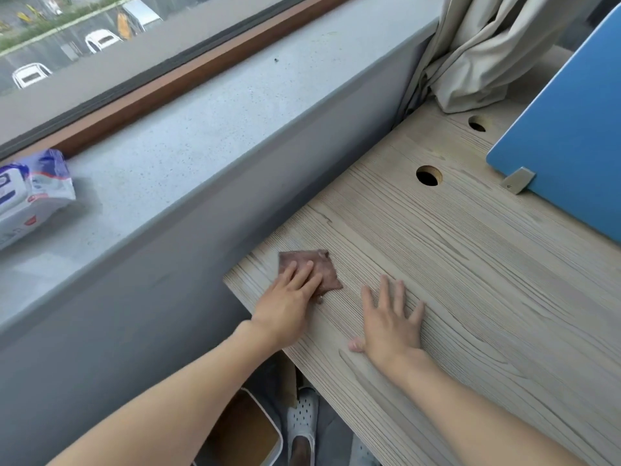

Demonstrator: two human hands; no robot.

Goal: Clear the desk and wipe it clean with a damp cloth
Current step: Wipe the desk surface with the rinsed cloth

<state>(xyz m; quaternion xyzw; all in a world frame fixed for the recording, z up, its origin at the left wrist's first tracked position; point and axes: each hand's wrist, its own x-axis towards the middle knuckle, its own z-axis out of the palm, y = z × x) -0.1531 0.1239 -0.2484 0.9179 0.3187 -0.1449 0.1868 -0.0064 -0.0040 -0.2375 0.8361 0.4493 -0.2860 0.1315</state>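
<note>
A small brown cloth lies folded flat near the left corner of the light wood-grain desk. My left hand presses on the cloth with straight fingers and covers its near half. Just to the right, my right hand rests flat on the bare desk with fingers spread, holding nothing.
A pack of wet wipes lies on the grey windowsill to the left. A blue divider panel stands at the desk's right; two round cable holes and a beige curtain are behind. Under the desk edge are a bin and a shoe.
</note>
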